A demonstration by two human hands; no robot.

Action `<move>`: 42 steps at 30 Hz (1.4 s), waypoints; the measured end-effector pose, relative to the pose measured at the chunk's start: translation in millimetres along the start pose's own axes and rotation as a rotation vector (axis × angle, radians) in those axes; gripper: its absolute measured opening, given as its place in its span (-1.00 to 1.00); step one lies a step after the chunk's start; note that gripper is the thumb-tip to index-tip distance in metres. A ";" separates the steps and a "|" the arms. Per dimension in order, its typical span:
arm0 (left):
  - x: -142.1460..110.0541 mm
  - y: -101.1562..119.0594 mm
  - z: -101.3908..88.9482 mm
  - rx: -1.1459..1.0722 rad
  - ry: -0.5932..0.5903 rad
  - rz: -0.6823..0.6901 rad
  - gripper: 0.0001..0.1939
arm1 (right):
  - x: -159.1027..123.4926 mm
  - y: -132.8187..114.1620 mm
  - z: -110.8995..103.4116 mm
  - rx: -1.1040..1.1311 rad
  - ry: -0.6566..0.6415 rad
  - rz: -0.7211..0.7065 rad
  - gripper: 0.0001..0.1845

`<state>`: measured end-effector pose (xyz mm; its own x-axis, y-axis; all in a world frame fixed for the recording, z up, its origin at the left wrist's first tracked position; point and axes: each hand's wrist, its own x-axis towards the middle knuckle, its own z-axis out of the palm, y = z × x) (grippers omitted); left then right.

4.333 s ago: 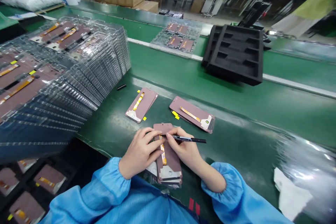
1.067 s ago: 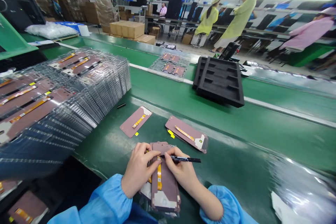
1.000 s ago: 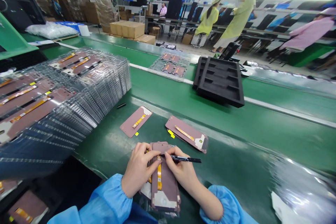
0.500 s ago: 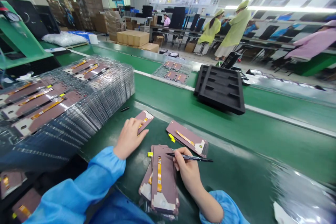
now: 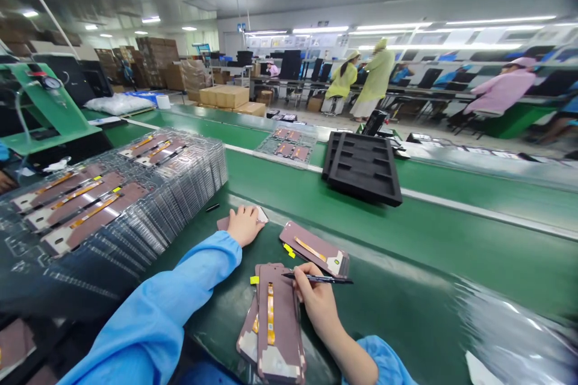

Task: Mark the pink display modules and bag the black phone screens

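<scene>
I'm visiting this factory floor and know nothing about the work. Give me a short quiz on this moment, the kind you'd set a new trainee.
1. Which hand holds the black pen, the left hand or the right hand?
2. True or false: the stack of clear plastic trays stands to the person's left of both hands.
3. Fill in the blank: the strip on the top panel of the panel stack beside the right hand is ____ in colour.

Key: 1. right hand; 2. true; 3. orange.
</scene>
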<state>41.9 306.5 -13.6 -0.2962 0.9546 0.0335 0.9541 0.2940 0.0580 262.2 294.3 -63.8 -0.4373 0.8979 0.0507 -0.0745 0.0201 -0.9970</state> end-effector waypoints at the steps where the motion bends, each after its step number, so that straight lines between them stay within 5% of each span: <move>1: 6.6 2.3 -0.7 0.011 -0.001 0.026 -0.54 | 0.4 0.0 0.5 0.000 0.002 -0.003 -0.49; 8: 54.4 26.8 -8.8 0.101 -0.031 0.030 -0.61 | 2.6 -3.4 2.1 0.013 0.001 -0.023 -0.49; 16: 62.3 25.3 -19.8 0.169 -0.121 0.187 -0.65 | 5.2 -5.1 0.2 0.123 0.016 0.027 -0.51; 23: 56.0 9.1 -67.0 0.194 -0.019 0.167 -0.71 | 8.9 -4.1 -6.6 0.318 0.091 0.115 -0.53; 26: 25.6 4.9 -94.1 0.173 0.111 0.190 -0.76 | 14.2 -7.2 -14.4 0.407 0.147 0.154 -0.54; 29: -32.6 0.5 -101.4 0.109 0.248 0.323 -0.68 | 21.7 -11.5 -23.4 0.477 0.196 0.186 -0.55; 30: -55.5 -0.4 -97.1 0.068 0.303 0.422 -0.68 | 24.0 -12.8 -25.8 0.494 0.210 0.194 -0.55; 32: -100.4 0.4 -79.8 -0.107 0.538 0.854 -0.69 | 27.3 -14.9 -29.1 0.521 0.231 0.207 -0.54; 34: -137.3 5.6 -55.8 -0.168 0.542 1.036 -0.65 | 28.6 -16.0 -30.1 0.538 0.243 0.216 -0.54; 38: -174.7 24.5 -16.4 -0.262 0.572 1.088 -0.71 | 27.1 -16.2 -28.5 0.550 0.240 0.222 -0.55; 42: -182.8 36.6 -4.4 -0.264 0.522 1.069 -0.73 | 25.3 -16.0 -28.0 0.533 0.229 0.215 -0.56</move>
<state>130.7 142.6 -13.2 0.5927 0.5570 0.5817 0.7075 -0.7052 -0.0456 277.4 329.0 -48.2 -0.2930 0.9303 -0.2206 -0.4692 -0.3409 -0.8146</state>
